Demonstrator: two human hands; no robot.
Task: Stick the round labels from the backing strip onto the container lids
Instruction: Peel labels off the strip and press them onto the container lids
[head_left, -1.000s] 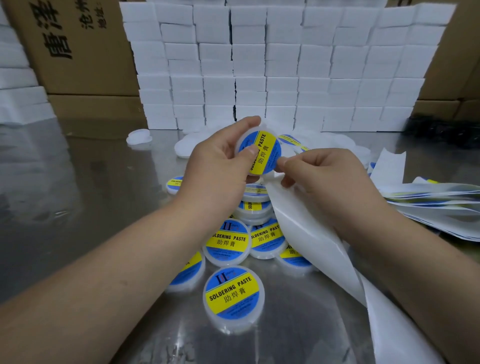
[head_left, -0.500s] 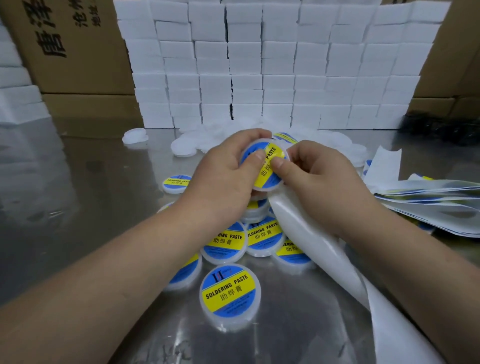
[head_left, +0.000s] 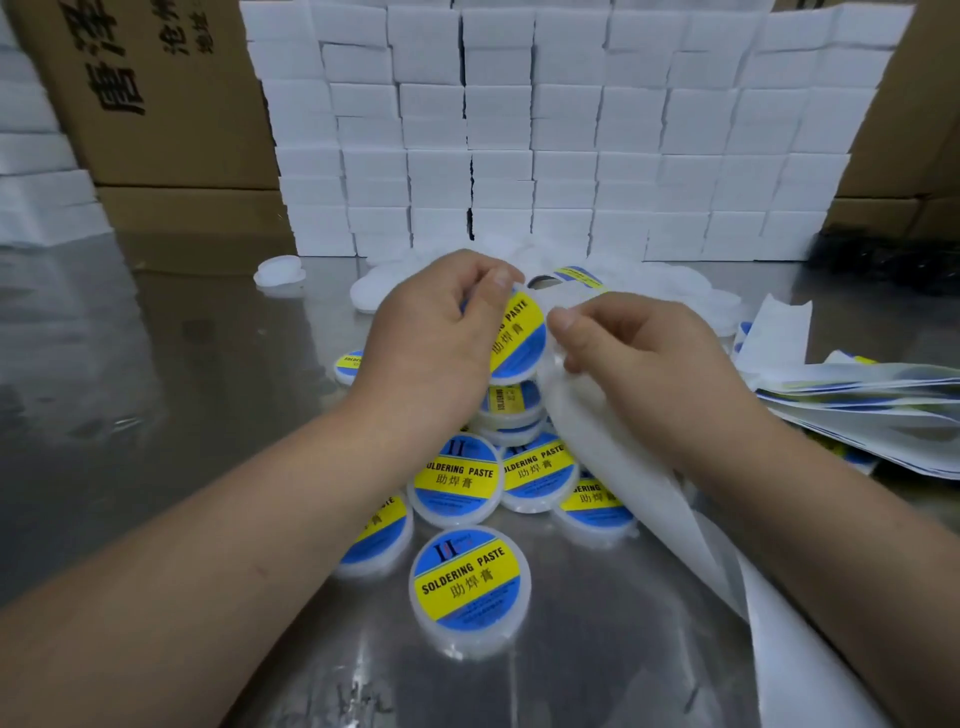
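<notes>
Held lid (head_left: 519, 338): our landmark, gripped in our left hand (head_left: 431, 343).
Backing strip (head_left: 623, 467): just right of it, pinched by our right hand (head_left: 639, 364), running down toward us.
Labelled lids (head_left: 457, 478): on the table (head_left: 182, 389), before it.
Unlabelled lids (head_left: 675, 280): we see them heaped behind it.
Stacked boxes (head_left: 545, 145): farther behind it.
Label sheets (head_left: 857, 395): well right of it.
Cartons (head_left: 171, 104): behind it, leftward.

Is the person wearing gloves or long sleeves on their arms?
No. The left hand and the right hand are bare: no gloves, rings or watch show. The left forearm and the right forearm are bare too, with no sleeve in view.
</notes>
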